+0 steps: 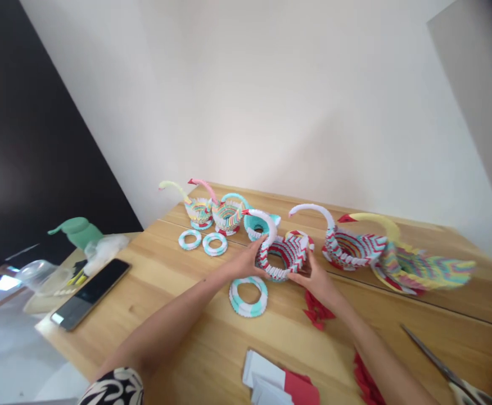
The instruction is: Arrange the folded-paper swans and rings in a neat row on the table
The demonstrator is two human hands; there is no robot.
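Between my two hands is a paper swan (293,254) folded from white and red pieces, with a white curved neck and a red beak. My left hand (252,260) grips its left side below the neck. Fingers of my right hand (316,277) are wrapped round its right side. Just below the swan, a white and turquoise paper ring (248,296) lies flat on the table. Small folded red paper pieces (317,311) lie under my right wrist. A turquoise swan (254,223) stands close behind my left hand.
More paper swans stand along the back: a pink-necked one (228,216), a white-necked one (347,247) and a yellow one (418,267). Two small rings (215,244) lie at left. A phone (91,294), paper slips (266,378) and scissors (443,368) lie nearer me.
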